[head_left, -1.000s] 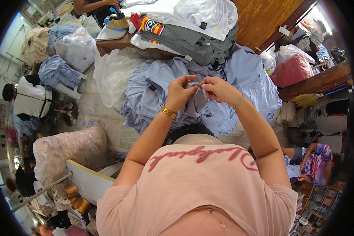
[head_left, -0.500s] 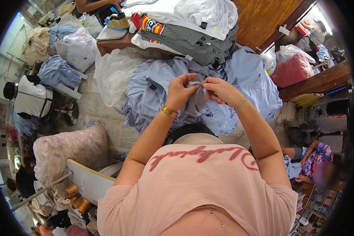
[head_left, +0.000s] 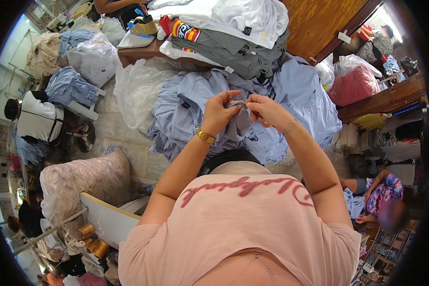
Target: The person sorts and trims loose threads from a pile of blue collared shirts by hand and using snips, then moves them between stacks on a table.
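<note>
My left hand (head_left: pixel 218 112) is closed, pinching a folded edge of a light blue garment (head_left: pixel 241 129) between thumb and fingers. My right hand (head_left: pixel 268 112) meets it fingertip to fingertip, its thumb and forefinger closed on the same edge. Something small and dark reddish shows below the right fingers; I cannot make out what it is. From the hands the garment hangs down onto a big pile of light blue garments (head_left: pixel 171 121), some with a dark label. More pale blue cloth (head_left: pixel 303 90) spreads to the right of my hands.
Folded grey garments (head_left: pixel 224 50) and white garments (head_left: pixel 252 21) lie stacked on a table ahead. Clear plastic (head_left: pixel 140 97) lies left of the pile. A wrapped roll (head_left: pixel 88 176) and white board (head_left: pixel 109 217) stand at my left. Other people sit at left and right.
Both hands stay at the same spot with the garment edge between them. The right fingers have shifted slightly, and the lower ones curl a little differently.
</note>
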`<control>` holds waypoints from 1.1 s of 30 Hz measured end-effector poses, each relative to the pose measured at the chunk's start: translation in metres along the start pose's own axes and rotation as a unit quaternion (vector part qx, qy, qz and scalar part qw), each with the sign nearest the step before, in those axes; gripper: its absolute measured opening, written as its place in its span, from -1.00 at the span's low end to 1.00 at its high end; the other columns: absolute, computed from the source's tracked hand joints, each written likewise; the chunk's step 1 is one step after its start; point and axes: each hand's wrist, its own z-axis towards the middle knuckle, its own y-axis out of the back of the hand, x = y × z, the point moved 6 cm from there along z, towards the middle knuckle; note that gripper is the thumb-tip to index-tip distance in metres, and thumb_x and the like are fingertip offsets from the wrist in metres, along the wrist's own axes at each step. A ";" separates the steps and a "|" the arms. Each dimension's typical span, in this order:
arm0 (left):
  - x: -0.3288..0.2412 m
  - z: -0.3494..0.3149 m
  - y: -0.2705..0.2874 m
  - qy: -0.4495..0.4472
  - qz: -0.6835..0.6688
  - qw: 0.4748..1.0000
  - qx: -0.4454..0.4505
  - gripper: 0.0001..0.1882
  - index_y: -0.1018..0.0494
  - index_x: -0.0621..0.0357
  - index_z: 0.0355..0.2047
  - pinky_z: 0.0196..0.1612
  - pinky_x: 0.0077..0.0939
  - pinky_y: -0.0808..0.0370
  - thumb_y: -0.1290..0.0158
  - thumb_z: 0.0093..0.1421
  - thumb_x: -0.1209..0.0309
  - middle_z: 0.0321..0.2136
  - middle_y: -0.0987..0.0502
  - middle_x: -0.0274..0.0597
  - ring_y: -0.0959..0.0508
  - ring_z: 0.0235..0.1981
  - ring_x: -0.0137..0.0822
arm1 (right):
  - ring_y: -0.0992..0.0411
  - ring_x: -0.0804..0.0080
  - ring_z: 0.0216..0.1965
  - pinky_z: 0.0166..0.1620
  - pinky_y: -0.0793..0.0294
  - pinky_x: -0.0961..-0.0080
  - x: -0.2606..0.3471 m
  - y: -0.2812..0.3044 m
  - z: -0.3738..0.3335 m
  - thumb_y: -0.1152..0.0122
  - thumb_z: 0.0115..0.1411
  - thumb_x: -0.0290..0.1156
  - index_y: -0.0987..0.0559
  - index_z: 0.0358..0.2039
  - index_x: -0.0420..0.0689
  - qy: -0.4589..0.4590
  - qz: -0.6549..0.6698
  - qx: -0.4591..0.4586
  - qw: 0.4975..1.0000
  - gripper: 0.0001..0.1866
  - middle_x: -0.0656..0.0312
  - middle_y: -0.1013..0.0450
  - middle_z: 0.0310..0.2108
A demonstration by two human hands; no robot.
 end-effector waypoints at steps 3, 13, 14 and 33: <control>-0.002 -0.002 -0.001 0.017 -0.014 1.000 0.008 -0.62 -0.42 0.24 -0.14 -0.35 -0.77 -0.36 -0.12 -0.05 0.59 -0.46 -0.49 -0.34 -0.43 -0.45 -0.60 | -0.06 0.70 -0.81 -0.77 0.02 0.71 0.001 0.000 -0.001 0.08 0.18 -0.31 -0.40 -0.36 -0.08 0.013 -0.019 -0.001 1.000 -0.85 0.34 -0.29 -0.70; 0.001 0.000 -0.001 0.030 -0.146 0.989 0.011 -0.72 -0.42 0.31 -0.22 -0.31 -0.76 -0.38 -0.09 0.00 0.58 -0.41 -0.50 -0.28 -0.44 -0.40 -0.57 | -0.14 0.75 -0.71 -0.65 -0.11 0.79 0.001 0.001 0.003 -0.02 0.17 -0.34 -0.41 -0.35 -0.11 0.241 -0.093 -0.133 0.957 -0.87 0.39 -0.28 -0.66; 0.002 -0.001 -0.001 0.031 -0.149 0.988 0.016 -0.73 -0.42 0.31 -0.23 -0.32 -0.76 -0.38 -0.09 0.01 0.58 -0.41 -0.50 -0.28 -0.44 -0.41 -0.57 | -0.18 0.73 -0.67 -0.60 -0.15 0.77 0.003 0.002 0.002 -0.03 0.16 -0.36 -0.42 -0.34 -0.14 0.263 -0.117 -0.148 0.946 -0.87 0.38 -0.30 -0.63; 0.016 0.002 0.001 0.045 -0.280 0.957 0.064 -0.74 -0.36 0.18 -0.30 -0.26 -0.73 -0.33 -0.13 -0.02 0.57 -0.42 -0.44 -0.36 -0.41 -0.36 -0.57 | -0.35 0.10 -0.42 -0.39 -0.33 0.35 0.036 -0.013 -0.005 -0.07 0.08 -0.44 -0.41 -0.43 -0.20 0.453 -0.328 -0.212 0.802 -0.90 0.10 -0.36 -0.46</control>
